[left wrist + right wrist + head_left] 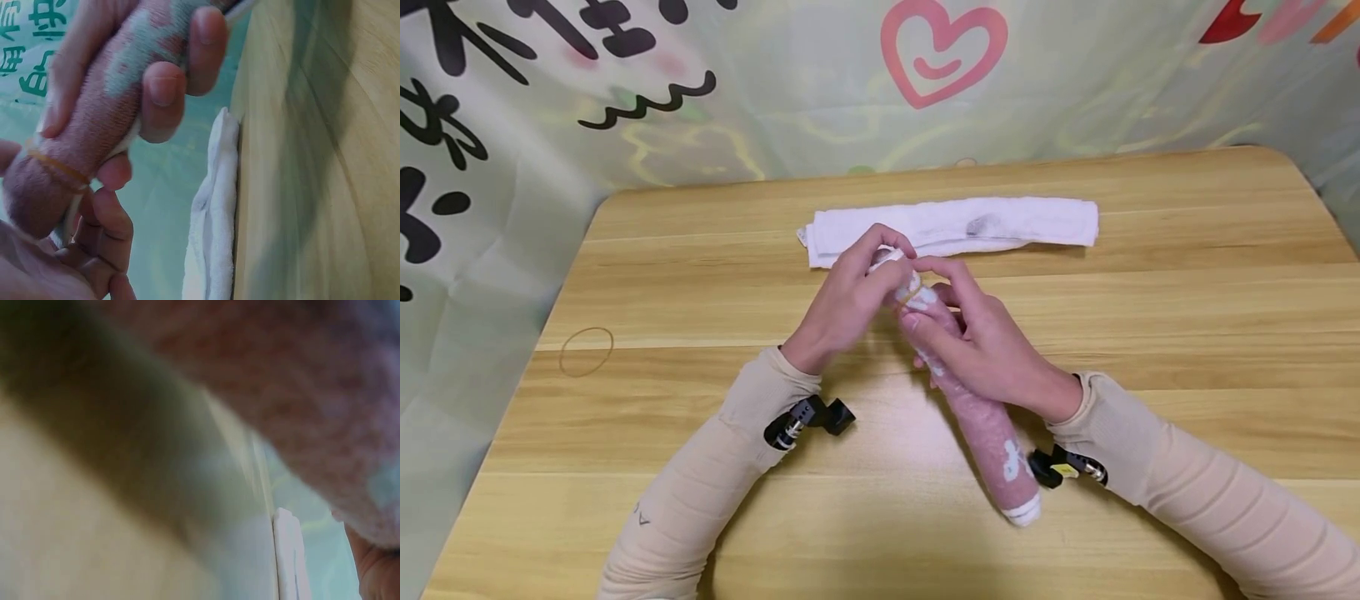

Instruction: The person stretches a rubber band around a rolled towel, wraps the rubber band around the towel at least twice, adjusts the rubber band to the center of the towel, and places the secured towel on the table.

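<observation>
A pink towel [985,442] with pale patterns is rolled into a long tube and held at a slant above the table. Near its far end a tan rubber band [59,165] goes round the roll. My right hand [1003,358] grips the roll just below the band, thumb on top and fingers curled underneath. At the far tip, my left hand [842,304] holds the end of the roll between thumb and fingers. Part of that tip is hidden by the left fingers in the head view. The right wrist view is mostly filled by the blurred towel.
Behind the hands a white towel [1037,221], folded into a long strip, lies across the table [1187,333]. A second rubber band [613,342] lies at the table's left side. A printed curtain [805,83] hangs beyond the far edge.
</observation>
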A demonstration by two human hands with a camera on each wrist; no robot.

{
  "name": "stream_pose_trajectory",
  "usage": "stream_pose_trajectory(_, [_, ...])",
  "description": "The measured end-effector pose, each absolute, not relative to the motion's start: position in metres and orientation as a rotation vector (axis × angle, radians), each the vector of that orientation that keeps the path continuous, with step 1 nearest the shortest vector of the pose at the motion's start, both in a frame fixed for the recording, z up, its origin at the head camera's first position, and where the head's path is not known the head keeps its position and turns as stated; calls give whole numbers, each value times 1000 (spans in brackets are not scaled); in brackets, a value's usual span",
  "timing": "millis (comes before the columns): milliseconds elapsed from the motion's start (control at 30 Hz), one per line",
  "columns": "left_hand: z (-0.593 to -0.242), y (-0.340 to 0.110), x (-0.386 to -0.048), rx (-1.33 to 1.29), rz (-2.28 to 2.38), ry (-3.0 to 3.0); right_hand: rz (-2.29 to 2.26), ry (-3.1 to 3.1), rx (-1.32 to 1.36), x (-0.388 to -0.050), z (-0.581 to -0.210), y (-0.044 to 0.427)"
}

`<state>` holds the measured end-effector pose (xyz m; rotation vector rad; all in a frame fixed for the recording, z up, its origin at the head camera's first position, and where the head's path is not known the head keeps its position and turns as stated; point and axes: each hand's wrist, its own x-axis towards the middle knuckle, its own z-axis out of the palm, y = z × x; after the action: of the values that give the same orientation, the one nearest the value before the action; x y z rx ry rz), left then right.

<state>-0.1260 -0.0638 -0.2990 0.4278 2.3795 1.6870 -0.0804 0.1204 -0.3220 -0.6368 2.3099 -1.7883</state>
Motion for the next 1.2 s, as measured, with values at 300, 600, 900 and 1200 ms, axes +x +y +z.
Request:
stream_pose_trajectory(300, [-296, -62, -124, 411, 1728, 2527, -1881, 2285, -539, -85, -320, 124])
stream_pose_trajectory(600, [-294, -60, -122, 448, 1821, 2681, -1954, 2256, -462, -88, -317, 128])
stream_pose_trajectory(900, [-299, -57, -117, 789, 1749, 2695, -1964, 2296, -440, -92, -321, 131])
stream_pose_trajectory(1200, [-301, -56, -118, 871, 1586, 2849, -1904, 2354, -421, -94, -324, 133])
